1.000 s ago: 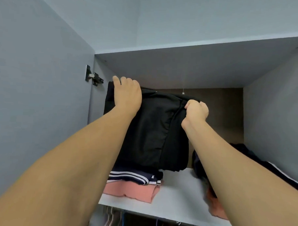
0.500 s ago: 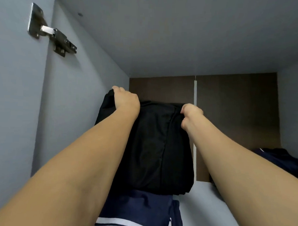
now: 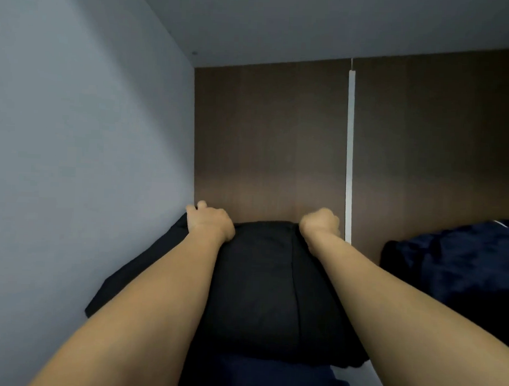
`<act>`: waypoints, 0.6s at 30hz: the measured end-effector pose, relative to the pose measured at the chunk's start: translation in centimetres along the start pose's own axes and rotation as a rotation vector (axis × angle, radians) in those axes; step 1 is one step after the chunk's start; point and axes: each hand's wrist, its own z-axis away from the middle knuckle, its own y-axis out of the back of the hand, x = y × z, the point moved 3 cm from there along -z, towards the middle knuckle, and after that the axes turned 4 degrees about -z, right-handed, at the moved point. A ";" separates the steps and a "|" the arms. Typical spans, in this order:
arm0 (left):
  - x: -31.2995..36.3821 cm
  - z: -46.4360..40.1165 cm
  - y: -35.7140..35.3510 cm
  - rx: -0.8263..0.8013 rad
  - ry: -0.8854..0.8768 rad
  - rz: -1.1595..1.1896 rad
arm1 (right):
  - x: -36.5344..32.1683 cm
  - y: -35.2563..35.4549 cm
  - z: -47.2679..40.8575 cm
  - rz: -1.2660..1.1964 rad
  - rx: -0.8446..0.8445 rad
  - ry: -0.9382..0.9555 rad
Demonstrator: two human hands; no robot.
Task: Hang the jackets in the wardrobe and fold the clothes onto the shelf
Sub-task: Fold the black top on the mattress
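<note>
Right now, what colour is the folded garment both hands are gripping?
Black, plain; the folded garment shows best in the head view, under the left hand and right hand.

Fingertips of left hand [image 3: 209,221] and right hand [image 3: 319,223] curl over far edge of folded black garment [image 3: 261,283]; tips hidden behind it. Garment's far side not visible. Navy garment beneath [image 3: 265,378] cut off by bottom edge, mostly covered by black one and forearms. Dark navy pile [image 3: 460,266] cut off at right edge; item type indeterminate. Shelf [image 3: 356,381] visible only as a small pale sliver.
</note>
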 end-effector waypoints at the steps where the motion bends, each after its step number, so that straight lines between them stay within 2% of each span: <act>1: 0.2 -0.2 -1.5 -0.062 -0.015 0.063 | 0.7 -0.6 0.0 0.108 -0.031 0.035; 3: 0.1 -0.5 -3.4 -0.147 -0.021 0.195 | 2.0 -1.8 0.1 0.280 -0.081 0.097; 7: 0.4 -1.4 -4.1 -0.170 -0.026 0.302 | 3.9 -2.6 -1.0 0.396 -0.169 0.088; 18: 0.7 -2.3 -4.9 -0.210 0.010 0.384 | 4.0 -3.6 -2.3 0.438 -0.231 0.027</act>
